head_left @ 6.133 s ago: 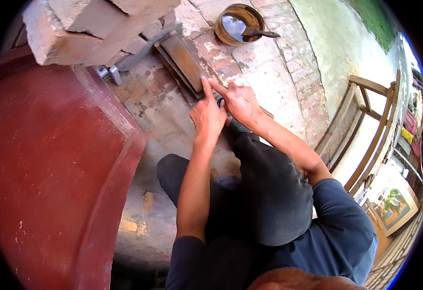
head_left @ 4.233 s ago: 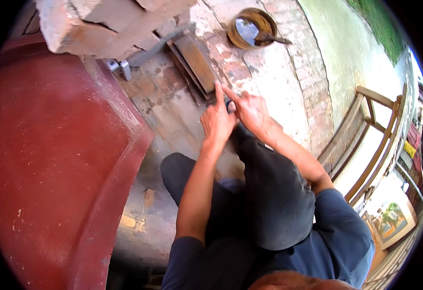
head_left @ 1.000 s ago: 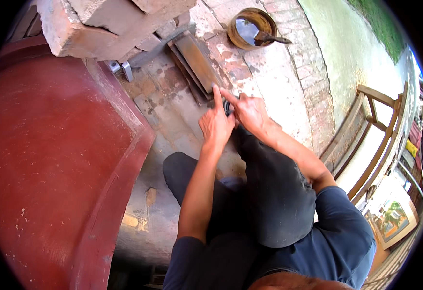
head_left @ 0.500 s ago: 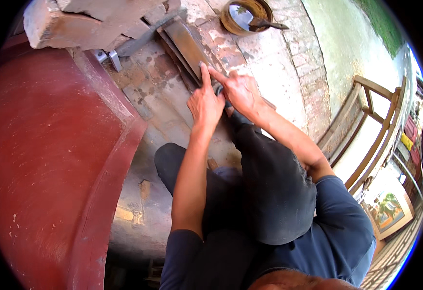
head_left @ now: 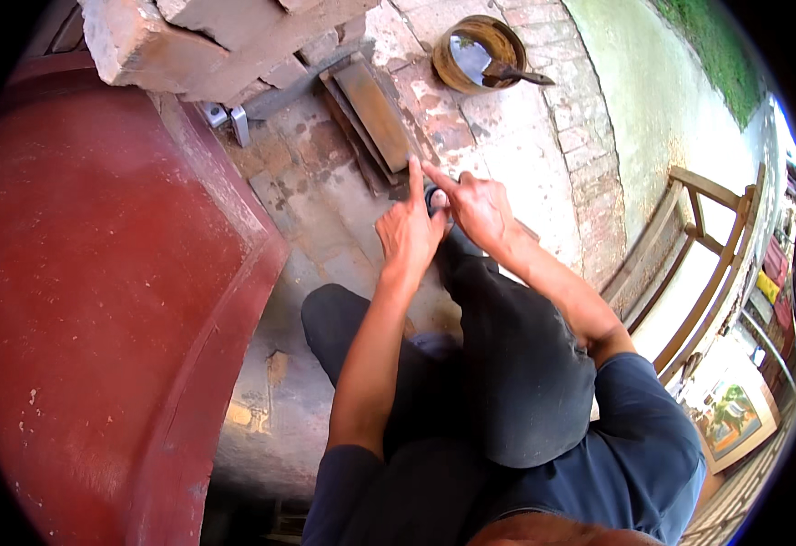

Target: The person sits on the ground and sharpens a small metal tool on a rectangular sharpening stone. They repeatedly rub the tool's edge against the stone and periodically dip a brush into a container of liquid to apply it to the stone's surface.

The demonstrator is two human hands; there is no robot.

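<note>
A long brown sharpening stone [head_left: 372,114] lies slanted on a darker block [head_left: 350,126] on the brick floor. My left hand [head_left: 404,238] is at the stone's near end, its index finger stretched to the edge and the other fingers curled. Beside it, my right hand [head_left: 484,211] points its index finger at the same spot, with its remaining fingers folded. The two fingertips nearly meet. Whatever the curled fingers hold is hidden. My foot in a dark sandal [head_left: 438,197] shows between the hands.
A round, rusty-looking basin [head_left: 443,68] of water stands beyond the stone, with a dark brush [head_left: 518,75] across its rim. To the left are a large red panel [head_left: 106,246] and stacked blocks [head_left: 166,55]. A wooden frame [head_left: 653,237] stands at right.
Both hands have drawn back toward me along the stone, from its middle to its near end. The whole view has shifted slightly, so the stone and basin appear lower and further right.
</note>
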